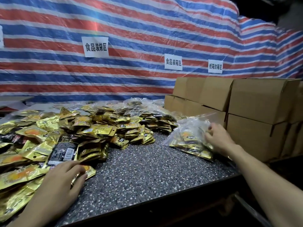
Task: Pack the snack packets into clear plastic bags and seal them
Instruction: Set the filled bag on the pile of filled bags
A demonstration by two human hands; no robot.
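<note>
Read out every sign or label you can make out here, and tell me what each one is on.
"食品装袋区": left paper sign on the striped tarp.
"食品装箱区": middle paper sign, same tarp.
"纸箱封箱区": right paper sign, same tarp.
Print on the gold snack packets and black packet: too blurred to read.

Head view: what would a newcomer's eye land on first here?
The glittering heap of gold snack packets sprawling over the left of the speckled table, under a red, white and blue striped tarp. At right, the right hand grips a clear plastic bag of packets before stacked cardboard boxes.
</note>
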